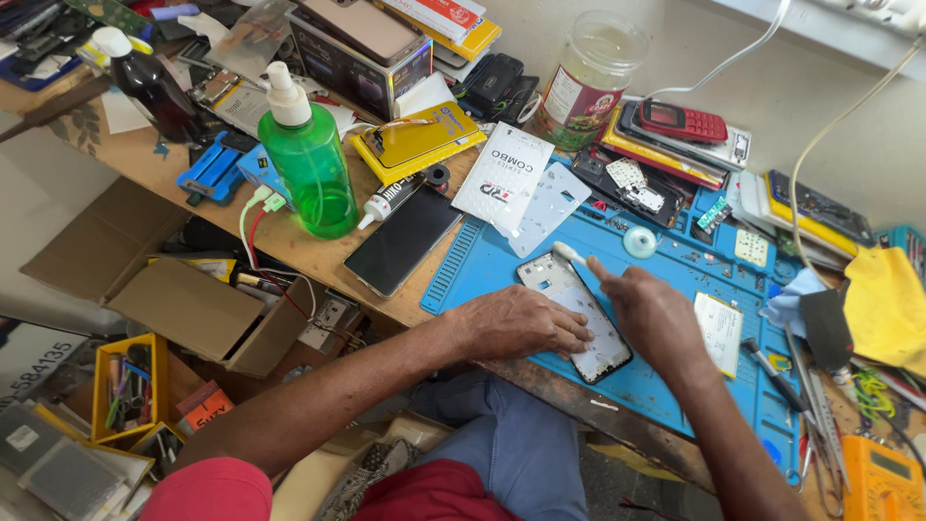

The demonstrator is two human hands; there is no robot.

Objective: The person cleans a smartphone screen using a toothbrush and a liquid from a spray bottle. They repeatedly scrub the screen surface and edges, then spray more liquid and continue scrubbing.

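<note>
An opened phone frame lies face up on the blue work mat. My left hand rests flat on the frame's near edge, pinning it down. My right hand grips a small white brush, its bristled tip touching the frame's far corner. A white battery-like part lies on the mat just right of my right hand.
A green pump bottle, a glue tube and a black phone sit left of the mat. A white tape roll, red keypad phone, plastic jar, tweezers and yellow multimeter crowd the right. Cardboard boxes stand below the table.
</note>
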